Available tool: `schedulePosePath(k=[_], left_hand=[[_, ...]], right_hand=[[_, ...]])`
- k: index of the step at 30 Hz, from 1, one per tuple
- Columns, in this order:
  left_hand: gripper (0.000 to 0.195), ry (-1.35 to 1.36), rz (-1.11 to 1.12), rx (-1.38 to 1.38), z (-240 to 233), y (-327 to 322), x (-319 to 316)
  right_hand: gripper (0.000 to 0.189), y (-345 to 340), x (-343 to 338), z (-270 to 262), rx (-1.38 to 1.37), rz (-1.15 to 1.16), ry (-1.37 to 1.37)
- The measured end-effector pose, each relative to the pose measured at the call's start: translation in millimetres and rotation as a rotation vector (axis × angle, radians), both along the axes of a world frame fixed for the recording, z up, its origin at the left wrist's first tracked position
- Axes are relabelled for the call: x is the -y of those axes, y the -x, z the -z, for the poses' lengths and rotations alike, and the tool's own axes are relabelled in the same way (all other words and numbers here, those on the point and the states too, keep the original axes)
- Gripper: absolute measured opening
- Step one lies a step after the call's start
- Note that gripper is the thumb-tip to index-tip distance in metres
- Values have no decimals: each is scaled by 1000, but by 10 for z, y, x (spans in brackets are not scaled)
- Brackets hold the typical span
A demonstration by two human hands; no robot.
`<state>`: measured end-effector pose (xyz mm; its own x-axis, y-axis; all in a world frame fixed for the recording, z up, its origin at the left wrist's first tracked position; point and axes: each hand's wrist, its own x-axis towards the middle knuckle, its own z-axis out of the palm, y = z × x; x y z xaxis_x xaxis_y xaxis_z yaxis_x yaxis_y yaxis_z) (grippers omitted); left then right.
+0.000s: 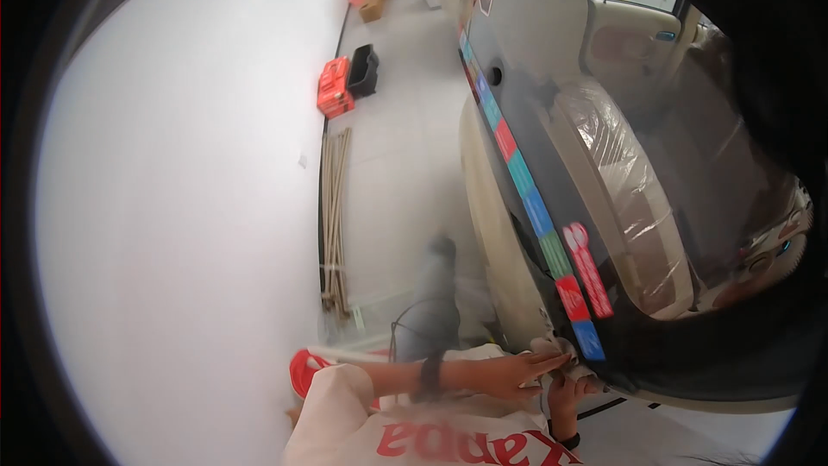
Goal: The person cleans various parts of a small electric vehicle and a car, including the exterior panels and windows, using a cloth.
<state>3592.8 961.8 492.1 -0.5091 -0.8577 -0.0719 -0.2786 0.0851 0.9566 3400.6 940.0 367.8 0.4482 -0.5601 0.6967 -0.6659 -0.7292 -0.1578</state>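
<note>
At the lower corner of a car's dark window glass (698, 349), both of my hands meet around a crumpled greyish cloth (550, 344). Coming across from the left, my left hand (517, 372) has its fingers stretched out over the cloth; whether it grips it is unclear. Just below, my right hand (566, 393) has its fingers curled on the lower part of the cloth, close to the glass edge. A row of coloured stickers (543, 220) with writing follows the glass border up from my hands. Beside it is a red and white sticker (587, 270).
A pale wall (187, 194) rises on my left. Along its foot lie several thin poles (335, 220), a red toolbox (335, 86) and a black bin (363, 70). Farther off is a cardboard box (374, 0). Plastic film (621, 136) covers a seat behind the glass.
</note>
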Motion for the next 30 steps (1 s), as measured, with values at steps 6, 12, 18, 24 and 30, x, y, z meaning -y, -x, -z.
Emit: schedulePosePath(k=[6,12,18,24,30], left_hand=[[65,189,290,-101,355,-1097,567],[65,371,332,-375,731,-2001,1401],[62,-412,429,-638,773,-2647,2041],[66,64,204,-405,879,-3007,1973],[68,79,246,-337,1034,-3355,2013]], right_hand=[[47,-925,124,332,-198,385,150],[22,-2224,775,2,-80,589,-80],[19,-3392,1330,-717,-264,693,-55],[25,-3513,1271,-909,-179,748,-368],[20,-3616,1277,-759,-44,769,-338]])
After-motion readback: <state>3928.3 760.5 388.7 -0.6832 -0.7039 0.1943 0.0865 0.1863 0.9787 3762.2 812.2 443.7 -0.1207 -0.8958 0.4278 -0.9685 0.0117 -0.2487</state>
